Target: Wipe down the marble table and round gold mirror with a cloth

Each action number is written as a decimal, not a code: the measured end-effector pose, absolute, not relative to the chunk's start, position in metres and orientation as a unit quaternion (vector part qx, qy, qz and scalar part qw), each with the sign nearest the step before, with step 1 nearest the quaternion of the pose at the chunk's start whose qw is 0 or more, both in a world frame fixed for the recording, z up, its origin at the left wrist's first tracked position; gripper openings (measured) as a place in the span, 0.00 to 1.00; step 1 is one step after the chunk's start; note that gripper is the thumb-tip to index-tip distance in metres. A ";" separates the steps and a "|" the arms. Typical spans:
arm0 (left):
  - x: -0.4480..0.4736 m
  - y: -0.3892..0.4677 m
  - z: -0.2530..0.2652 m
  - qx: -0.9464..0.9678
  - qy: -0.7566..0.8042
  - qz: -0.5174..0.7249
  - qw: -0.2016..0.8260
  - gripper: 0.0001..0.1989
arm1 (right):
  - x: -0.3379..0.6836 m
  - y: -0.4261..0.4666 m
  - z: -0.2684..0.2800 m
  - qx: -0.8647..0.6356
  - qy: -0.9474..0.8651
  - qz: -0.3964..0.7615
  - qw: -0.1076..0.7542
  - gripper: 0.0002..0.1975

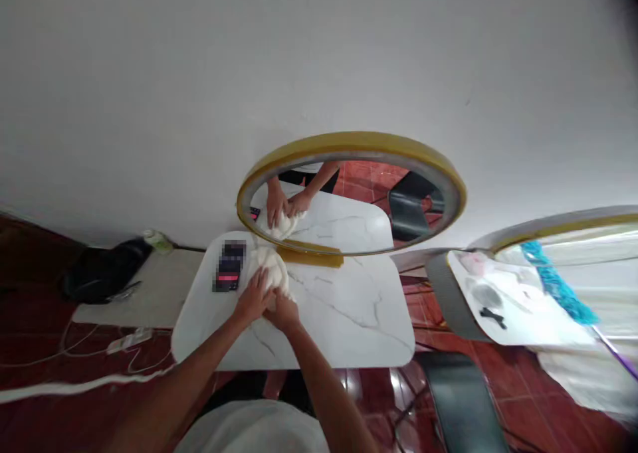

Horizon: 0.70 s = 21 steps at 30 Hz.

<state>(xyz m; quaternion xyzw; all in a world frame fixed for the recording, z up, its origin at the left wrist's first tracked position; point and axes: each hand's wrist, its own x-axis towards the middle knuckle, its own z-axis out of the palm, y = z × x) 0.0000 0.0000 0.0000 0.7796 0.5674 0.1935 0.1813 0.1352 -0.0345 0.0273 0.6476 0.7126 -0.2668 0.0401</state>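
Observation:
A bunched-up white cloth [272, 264] lies near the left end of a white marble-patterned table [349, 313]. My left hand [253, 298] presses down on its near left side, fingers bent over the fabric. Close beside it, my right hand [284, 310] grips the near right side of the same cloth, with its fingertips partly hidden. Just left of the cloth lies a dark phone-like device [230, 266], its screen pixelated. Both hands and the cloth also appear reflected in the oval mirror [356, 141].
The gold-framed mirror leans on a yellow ledge [309, 255] at the table's back. To the right are a black chair [466, 400], a second white table [528, 320] and a blue duster [558, 283]. Left are a black bag [107, 270], a power strip [129, 340] and cables.

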 end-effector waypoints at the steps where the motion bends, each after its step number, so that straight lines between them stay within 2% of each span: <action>1: 0.001 -0.005 0.000 0.778 0.568 0.198 0.180 0.29 | 0.142 -0.039 0.029 0.647 0.713 -0.266 0.040 0.31; 10: 0.007 -0.047 0.011 0.837 0.504 0.191 0.097 0.16 | 0.227 -0.079 0.060 0.622 0.738 -0.257 0.048 0.31; 15: 0.038 -0.083 0.006 0.873 0.431 0.180 0.140 0.17 | 0.282 -0.102 0.078 0.640 0.733 -0.227 0.045 0.29; 21: 0.085 -0.089 0.005 0.883 0.373 0.174 0.224 0.21 | 0.314 -0.108 0.095 0.574 0.785 -0.235 0.006 0.42</action>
